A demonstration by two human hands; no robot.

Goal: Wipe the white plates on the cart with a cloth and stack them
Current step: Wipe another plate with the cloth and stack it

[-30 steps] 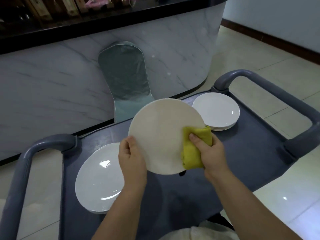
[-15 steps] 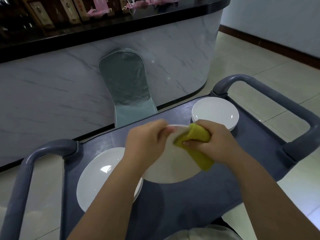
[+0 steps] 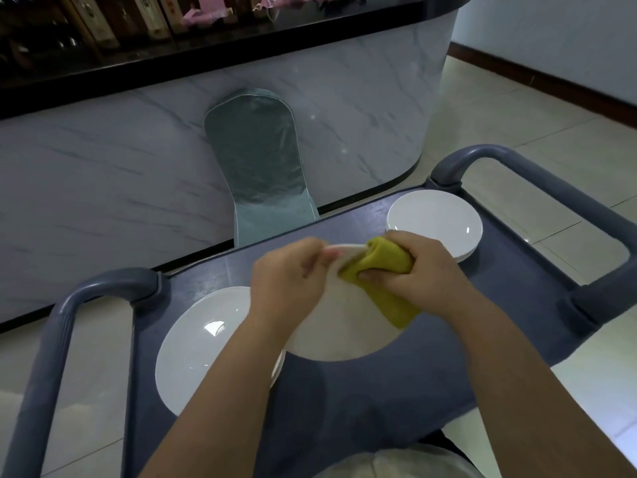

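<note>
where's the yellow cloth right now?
In the head view the yellow cloth is centre-right, gripped by the right hand against the far rim of the held plate, just nearer than the far-right plate stack.

On the cart point(image 3: 344, 401), the left plate point(image 3: 203, 346) lies near its left handle point(image 3: 58, 339); the right stack point(image 3: 434, 219) sits in the far right corner. Between them, above the cart top, is the held plate point(image 3: 337, 326) — the left hand point(image 3: 286, 288) grips its far rim, and the right hand point(image 3: 424, 270) grips the cloth point(image 3: 386, 270) on it. A chair back point(image 3: 258, 160) stands beyond the cart, with the counter point(image 3: 103, 184) behind it.
</note>
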